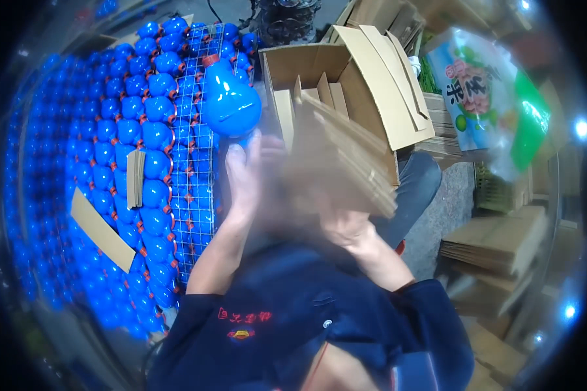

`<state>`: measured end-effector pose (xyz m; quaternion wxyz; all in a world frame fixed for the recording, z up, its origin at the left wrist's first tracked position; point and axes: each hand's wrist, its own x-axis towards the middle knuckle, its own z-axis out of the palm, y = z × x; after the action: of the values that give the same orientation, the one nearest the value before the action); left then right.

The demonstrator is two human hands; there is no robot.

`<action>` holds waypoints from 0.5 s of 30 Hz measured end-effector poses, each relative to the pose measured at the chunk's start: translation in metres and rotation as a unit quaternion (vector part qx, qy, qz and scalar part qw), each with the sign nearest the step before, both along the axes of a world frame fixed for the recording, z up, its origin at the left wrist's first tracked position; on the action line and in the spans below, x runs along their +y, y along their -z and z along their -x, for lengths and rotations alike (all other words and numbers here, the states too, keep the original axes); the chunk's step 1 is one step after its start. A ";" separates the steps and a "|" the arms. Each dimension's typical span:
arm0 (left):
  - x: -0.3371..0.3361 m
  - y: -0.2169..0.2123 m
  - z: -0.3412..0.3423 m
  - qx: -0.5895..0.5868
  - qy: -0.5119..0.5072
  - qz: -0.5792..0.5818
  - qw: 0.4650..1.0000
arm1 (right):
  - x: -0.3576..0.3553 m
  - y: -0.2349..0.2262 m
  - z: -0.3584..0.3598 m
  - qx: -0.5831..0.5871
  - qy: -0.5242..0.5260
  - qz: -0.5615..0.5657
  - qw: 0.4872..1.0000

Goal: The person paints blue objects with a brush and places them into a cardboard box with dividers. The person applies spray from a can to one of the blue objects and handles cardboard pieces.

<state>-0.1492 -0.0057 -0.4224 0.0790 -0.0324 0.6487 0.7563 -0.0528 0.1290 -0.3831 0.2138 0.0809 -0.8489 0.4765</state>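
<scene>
The left hand [244, 173] grips one glossy, pear-shaped blue plastic bottle [228, 99] at its base, up at eleven o'clock. The right hand [346, 225] clutches a blurred stack of corrugated cardboard sheets [346, 156]. Countless matching blue bottles [134, 163] fill a wire rack [199, 195] at nine o'clock.

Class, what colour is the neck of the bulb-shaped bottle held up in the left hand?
Orange-red neck, on a glossy blue bottle; head view.

Garment: dark navy top [293, 313], sleeves pushed up, forearms bare. Red embroidered emblem at chest, small round button at 3 o'clock of it. Blue trousers [414, 186].
</scene>
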 end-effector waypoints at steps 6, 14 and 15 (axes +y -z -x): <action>-0.004 0.027 -0.019 0.142 0.046 0.197 0.969 | 0.001 -0.059 0.031 -0.080 -0.047 -0.170 0.981; 0.008 -0.001 -0.023 0.194 0.195 0.305 0.912 | 0.006 -0.064 0.031 -0.014 -0.002 -0.161 0.987; 0.008 0.010 -0.022 0.129 0.178 0.269 0.938 | 0.009 -0.060 0.028 -0.004 0.005 -0.153 0.988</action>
<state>-0.1273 0.0027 -0.4328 0.1164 0.1608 0.8276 0.5250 -0.0807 0.1379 -0.3228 0.1976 0.1065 -0.9131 0.3403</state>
